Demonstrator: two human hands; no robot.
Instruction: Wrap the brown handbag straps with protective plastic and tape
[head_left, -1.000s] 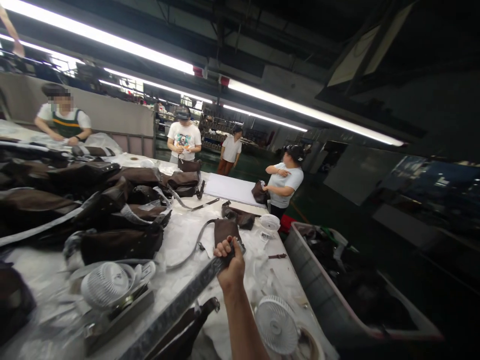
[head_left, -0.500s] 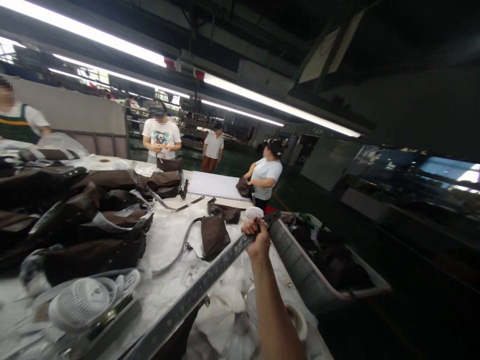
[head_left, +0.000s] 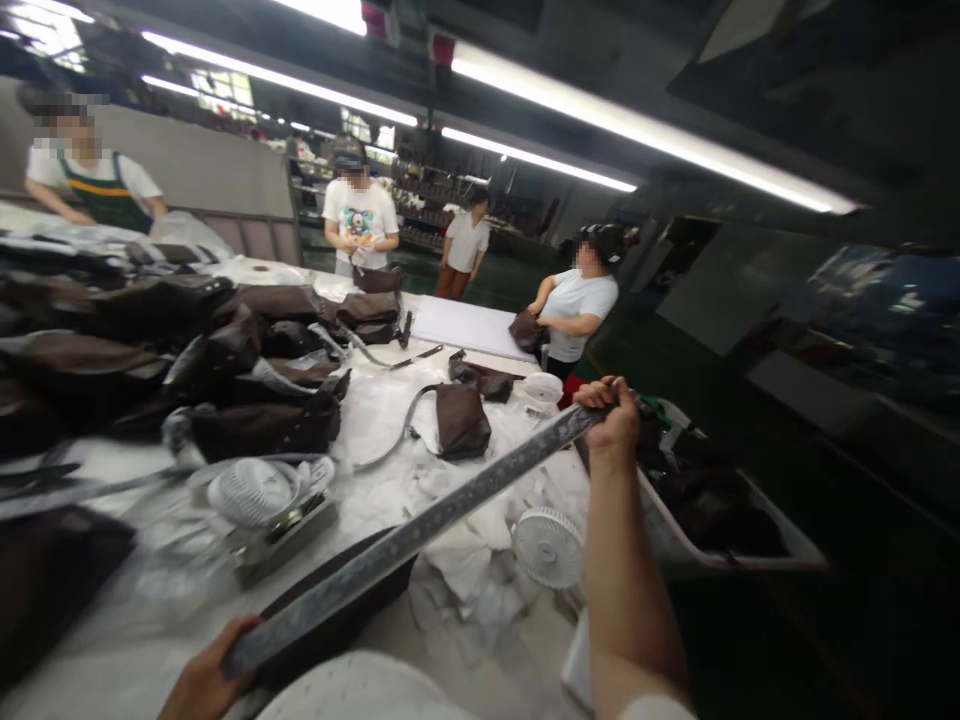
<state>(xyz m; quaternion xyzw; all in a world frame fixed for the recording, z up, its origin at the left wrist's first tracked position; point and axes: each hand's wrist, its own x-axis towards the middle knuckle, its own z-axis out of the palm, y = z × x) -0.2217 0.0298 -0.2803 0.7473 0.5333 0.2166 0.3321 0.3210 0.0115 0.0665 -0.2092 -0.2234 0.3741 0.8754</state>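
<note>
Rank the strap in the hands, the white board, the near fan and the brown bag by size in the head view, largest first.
1. Strap, by far the longest.
2. White board.
3. Fan and brown bag look alike; the fan is nearer the camera, so I can't rank them.

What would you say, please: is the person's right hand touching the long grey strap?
Touching. The head view shows the right hand closed around the raised end of the long grey strap.
</note>
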